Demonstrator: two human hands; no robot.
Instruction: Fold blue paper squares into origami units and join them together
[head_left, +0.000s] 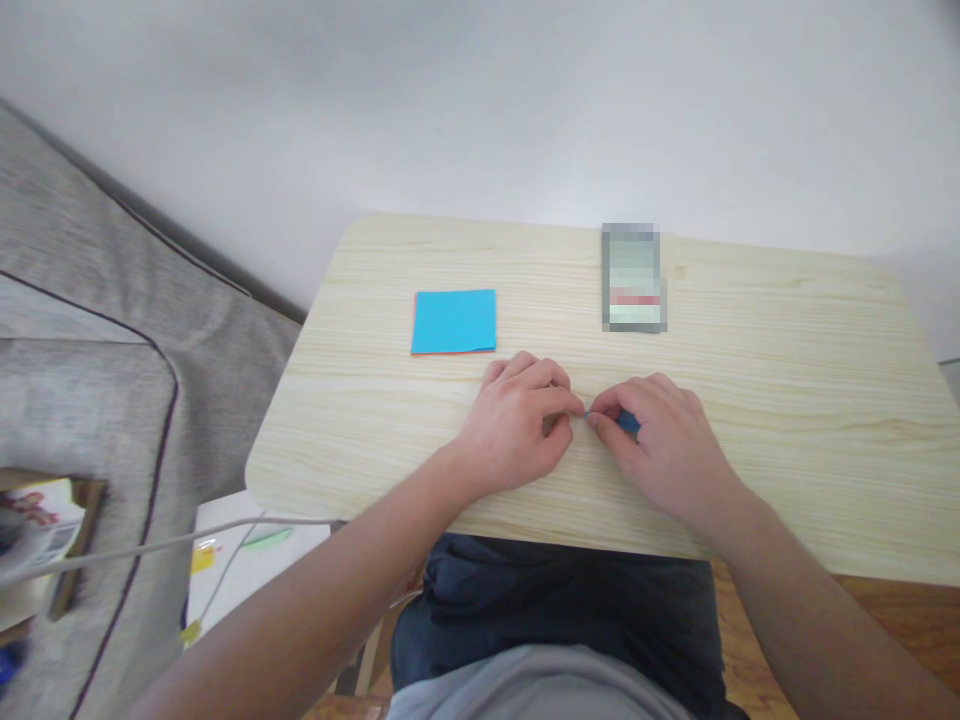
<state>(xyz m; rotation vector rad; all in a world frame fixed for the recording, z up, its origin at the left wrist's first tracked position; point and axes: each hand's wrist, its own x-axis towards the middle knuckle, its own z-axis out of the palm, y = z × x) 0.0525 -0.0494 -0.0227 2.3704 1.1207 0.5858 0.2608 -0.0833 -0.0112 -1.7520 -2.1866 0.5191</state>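
Left hand (pixel 517 420) and right hand (pixel 660 440) rest on the counter (pixel 787 400), fingertips meeting, both pinching a small blue paper (pixel 627 423) mostly hidden under the right fingers. A blue pad (pixel 454 322) lies just beyond the left hand.

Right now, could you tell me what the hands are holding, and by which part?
A small blue paper, mostly hidden. The left hand pinches its left end with the fingertips; the right hand grips the rest.
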